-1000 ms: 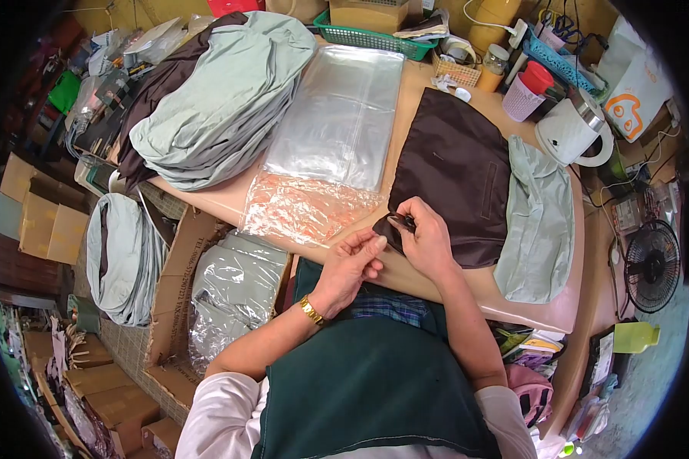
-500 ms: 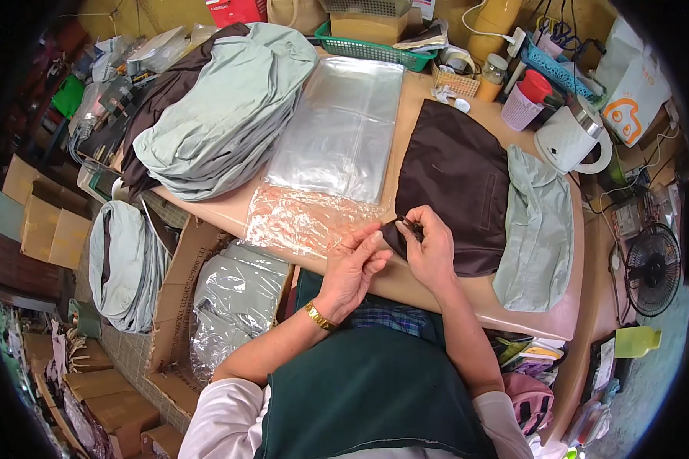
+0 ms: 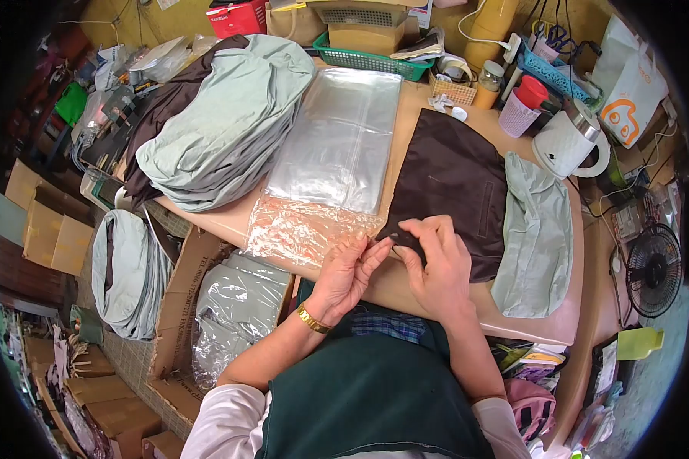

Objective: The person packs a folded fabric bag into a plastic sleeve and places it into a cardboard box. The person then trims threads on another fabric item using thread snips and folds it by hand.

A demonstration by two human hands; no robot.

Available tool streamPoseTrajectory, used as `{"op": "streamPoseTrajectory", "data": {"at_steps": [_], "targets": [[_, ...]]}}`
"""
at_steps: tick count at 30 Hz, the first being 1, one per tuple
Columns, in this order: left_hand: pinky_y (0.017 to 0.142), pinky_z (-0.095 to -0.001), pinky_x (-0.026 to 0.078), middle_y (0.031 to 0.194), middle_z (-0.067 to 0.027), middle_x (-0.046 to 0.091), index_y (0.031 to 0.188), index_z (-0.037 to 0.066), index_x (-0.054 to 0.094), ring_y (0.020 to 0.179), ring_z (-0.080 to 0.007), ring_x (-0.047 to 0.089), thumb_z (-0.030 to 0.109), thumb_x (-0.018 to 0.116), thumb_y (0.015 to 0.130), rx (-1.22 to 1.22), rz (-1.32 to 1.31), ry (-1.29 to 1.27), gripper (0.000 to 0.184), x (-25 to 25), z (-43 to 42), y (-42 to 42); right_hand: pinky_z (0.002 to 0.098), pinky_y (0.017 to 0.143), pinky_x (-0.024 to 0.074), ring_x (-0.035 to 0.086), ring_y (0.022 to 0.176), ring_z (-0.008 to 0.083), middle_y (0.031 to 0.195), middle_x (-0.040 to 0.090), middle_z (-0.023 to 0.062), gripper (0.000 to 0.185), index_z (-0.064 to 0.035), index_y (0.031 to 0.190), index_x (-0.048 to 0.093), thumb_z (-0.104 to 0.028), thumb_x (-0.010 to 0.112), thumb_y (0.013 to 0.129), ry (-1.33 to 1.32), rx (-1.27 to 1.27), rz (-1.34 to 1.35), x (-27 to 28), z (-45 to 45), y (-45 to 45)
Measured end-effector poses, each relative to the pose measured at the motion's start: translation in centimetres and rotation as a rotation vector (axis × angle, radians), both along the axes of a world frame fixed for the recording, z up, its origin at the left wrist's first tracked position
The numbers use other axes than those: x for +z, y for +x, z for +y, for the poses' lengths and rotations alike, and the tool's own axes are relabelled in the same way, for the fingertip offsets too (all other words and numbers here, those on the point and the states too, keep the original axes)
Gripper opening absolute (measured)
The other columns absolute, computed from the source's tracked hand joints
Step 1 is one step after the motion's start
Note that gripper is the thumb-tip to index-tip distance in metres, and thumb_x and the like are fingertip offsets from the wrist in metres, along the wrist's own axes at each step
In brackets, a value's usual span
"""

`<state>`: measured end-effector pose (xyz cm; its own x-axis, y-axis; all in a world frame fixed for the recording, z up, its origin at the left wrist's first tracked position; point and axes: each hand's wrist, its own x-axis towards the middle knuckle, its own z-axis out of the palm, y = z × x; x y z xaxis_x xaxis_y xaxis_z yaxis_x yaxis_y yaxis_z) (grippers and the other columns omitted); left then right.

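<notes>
Dark cloth [image 3: 453, 180] lies on the worktop [image 3: 543, 327], its corner by the left hand [image 3: 346, 277], whose grip is unclear. The right hand [image 3: 442, 268] has thumb and forefinger parted; loose pinching could let the corner slip.

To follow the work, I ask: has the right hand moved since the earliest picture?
Yes: judged against the pale cloth beside the dark cloth, the right hand shifted slightly rightward.

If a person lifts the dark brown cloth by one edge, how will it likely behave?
The dark brown cloth would probably droop, as it lies limp with soft ripples. It looks thin against the table, so it is likely light for its size. Its smooth surface has a faint sheen, so it may slide easily.
</notes>
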<state>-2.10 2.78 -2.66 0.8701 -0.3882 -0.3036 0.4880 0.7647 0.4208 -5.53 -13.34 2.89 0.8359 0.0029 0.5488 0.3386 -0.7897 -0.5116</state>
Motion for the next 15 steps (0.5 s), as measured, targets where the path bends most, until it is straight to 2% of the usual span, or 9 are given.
{"op": "streamPoseTrajectory", "data": {"at_steps": [1, 4, 8, 11, 15], "targets": [[0.088, -0.0299, 0.06, 0.103, -0.0124, 0.063, 0.104, -0.006, 0.057, 0.099, -0.0232, 0.068, 0.012, 0.054, 0.1, -0.012, -0.012, 0.001, 0.019, -0.21, 0.04, 0.09, 0.0351, 0.065, 0.0427, 0.06, 0.076, 0.022, 0.092, 0.055, 0.0049, 0.03, -0.0084, 0.106, 0.064, -0.018, 0.074, 0.079, -0.108, 0.002, -0.036, 0.33, 0.12, -0.29], [0.085, -0.0295, 0.06, 0.103, -0.0108, 0.063, 0.103, -0.006, 0.058, 0.094, -0.0194, 0.067, 0.013, 0.054, 0.1, -0.017, -0.063, 0.034, 0.02, -0.39, -0.16, -0.01, 0.0329, 0.063, 0.0395, 0.058, 0.074, 0.0178, 0.089, 0.054, 0.0038, 0.029, -0.0089, 0.102, 0.066, -0.015, 0.075, 0.075, -0.215, 0.005, -0.102, 0.64, 0.51, -0.73], [0.08, -0.0265, 0.06, 0.101, -0.0078, 0.063, 0.106, -0.006, 0.06, 0.086, -0.013, 0.064, 0.016, 0.055, 0.1, -0.036, -0.127, 0.122, 0.023, 0.05, -0.3, -0.07, 0.0326, 0.063, 0.0384, 0.058, 0.072, 0.0168, 0.085, 0.053, 0.0038, 0.028, -0.0074, 0.101, 0.067, -0.012, 0.074, 0.074, -0.278, 0.014, -0.139, 0.64, 0.6, -1.08], [0.086, -0.0301, 0.059, 0.102, -0.0075, 0.064, 0.101, -0.001, 0.061, 0.09, -0.0155, 0.065, 0.015, 0.055, 0.1, -0.066, -0.136, 0.142, 0.017, -0.19, -0.3, -0.03, 0.0324, 0.062, 0.0372, 0.056, 0.07, 0.0161, 0.083, 0.053, 0.0038, 0.027, -0.0049, 0.099, 0.068, -0.01, 0.071, 0.073, -0.335, 0.021, -0.143, 0.67, 0.57, -1.13], [0.078, -0.0245, 0.06, 0.099, -0.0067, 0.063, 0.107, -0.005, 0.061, 0.084, -0.0103, 0.063, 0.018, 0.055, 0.1, -0.054, -0.171, 0.174, 0.025, -0.25, -0.62, -0.15, 0.0323, 0.061, 0.0365, 0.056, 0.069, 0.0162, 0.083, 0.052, 0.004, 0.024, -0.0026, 0.095, 0.068, -0.01, 0.068, 0.072, -0.374, 0.04, -0.161, 0.44, 0.68, -0.85]]}}
